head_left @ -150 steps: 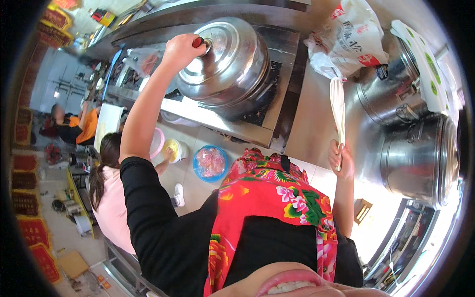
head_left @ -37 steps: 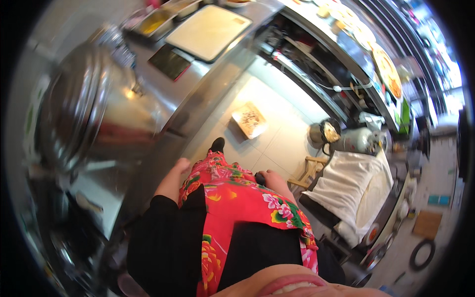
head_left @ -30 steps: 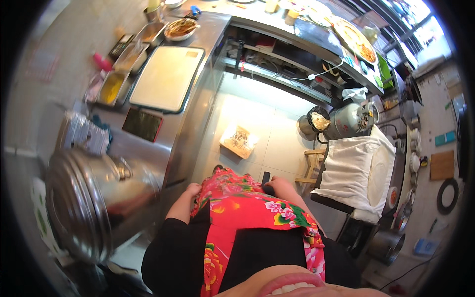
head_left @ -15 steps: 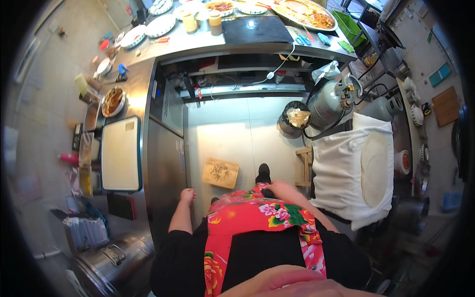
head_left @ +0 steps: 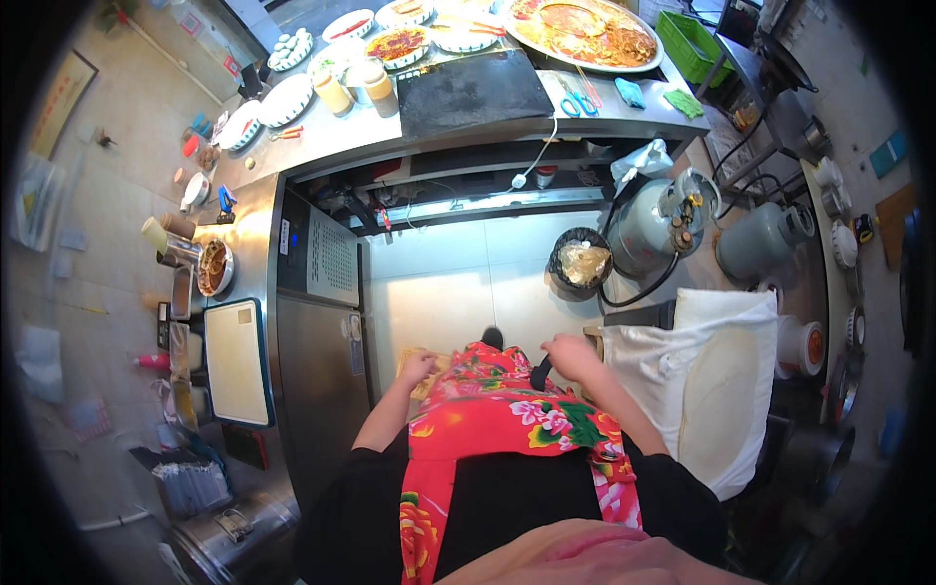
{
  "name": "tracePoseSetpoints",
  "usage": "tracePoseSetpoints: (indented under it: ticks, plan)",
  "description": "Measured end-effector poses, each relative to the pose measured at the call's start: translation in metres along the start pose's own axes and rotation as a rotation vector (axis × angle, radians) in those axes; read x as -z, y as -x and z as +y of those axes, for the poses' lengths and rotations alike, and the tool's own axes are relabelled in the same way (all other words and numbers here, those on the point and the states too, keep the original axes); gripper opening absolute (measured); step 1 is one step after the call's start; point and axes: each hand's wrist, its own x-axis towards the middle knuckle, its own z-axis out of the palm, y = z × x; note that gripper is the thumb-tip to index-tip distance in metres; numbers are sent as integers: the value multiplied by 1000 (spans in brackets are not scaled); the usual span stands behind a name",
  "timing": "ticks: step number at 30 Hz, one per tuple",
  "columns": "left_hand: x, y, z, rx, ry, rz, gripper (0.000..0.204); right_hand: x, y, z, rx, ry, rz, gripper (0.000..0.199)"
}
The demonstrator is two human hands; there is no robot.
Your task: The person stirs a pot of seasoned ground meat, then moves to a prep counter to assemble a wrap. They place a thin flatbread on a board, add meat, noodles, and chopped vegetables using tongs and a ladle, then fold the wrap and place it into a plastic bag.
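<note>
Closest to me is the floral red apron. My left hand hangs beside it above the floor, fingers loosely curled, its grip holding nothing. My right hand sits just beside the white cloth draped over a stand, near a dark object at the apron's edge; I cannot tell whether its grip closes on anything. Farther off stand two grey gas cylinders, then the steel surface carrying plates and a dark griddle.
</note>
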Motion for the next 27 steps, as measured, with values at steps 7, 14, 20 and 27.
tracePoseSetpoints:
  ticks: [7,14,20,27]
  plan:
    - [33,-65,-5,243,-280,-100,27,32,-49,10,187,-288,33,37]
    - [91,-162,112,20,-631,-215,31,77,-207,55,35,-81,-249,34]
    - [201,-182,193,-138,-28,300,31,195,-354,12,417,203,-142,34]
    - [238,-180,180,56,-27,419,32,275,-423,-53,498,15,88,28]
